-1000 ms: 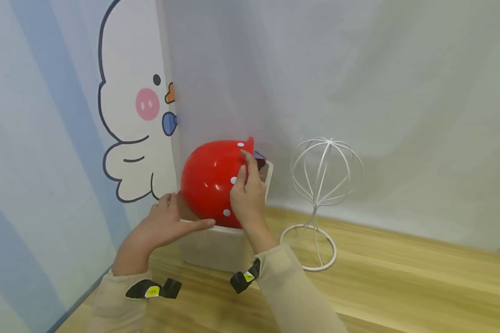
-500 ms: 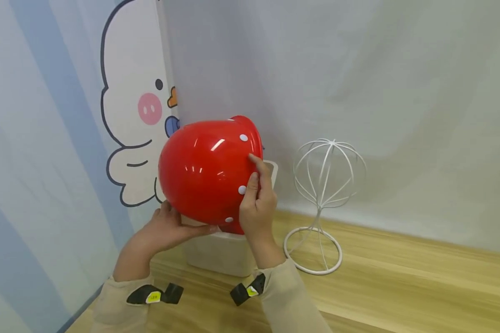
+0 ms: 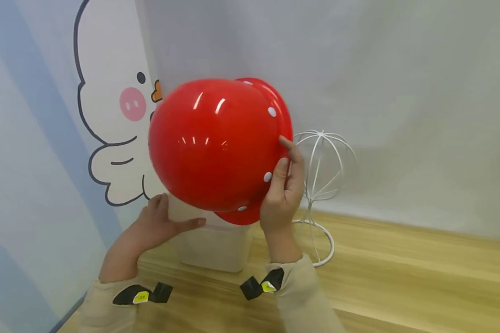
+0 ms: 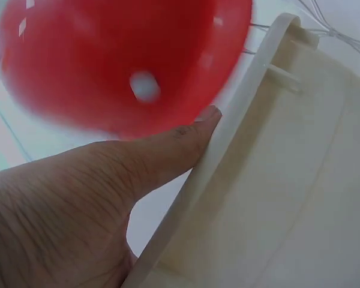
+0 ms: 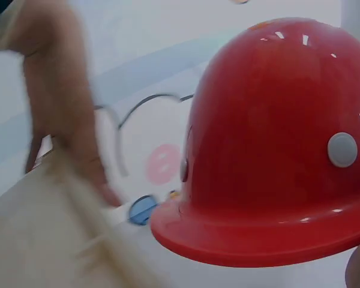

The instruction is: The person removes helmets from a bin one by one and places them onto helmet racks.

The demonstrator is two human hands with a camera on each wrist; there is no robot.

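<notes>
Gripping the red hard hat [image 3: 216,148] by its brim, our right hand [image 3: 281,199] has fingers curled over the rim edge and the thumb presumably behind it, out of sight; that edge grip looks chosen because the glossy dome gives nothing to pinch. The hat sits in the air, tipped so the crown faces us and the opening faces the wall, above the white plastic bin [image 3: 214,243] and clear of it. Our left hand [image 3: 158,226] is flat and relaxed, holding nothing: palm and thumb lie along the bin's near rim, and the left wrist view shows the thumb [image 4: 168,153] against the rim edge [image 4: 228,129] with the hat just above, not touching. We judge that hand is there to steady the bin while the hat is clear of it. The right wrist view shows the dome [image 5: 270,138] with white rivets and the brim running round the bottom, intact. Just right of the bin on the wooden desk [image 3: 400,277] stands a white wire hat stand [image 3: 321,185], upright, bare, partly hidden behind the right hand. Behind the lot hangs a pale fabric backdrop [image 3: 400,92], with a cartoon duck panel [image 3: 112,115] to the left.
</notes>
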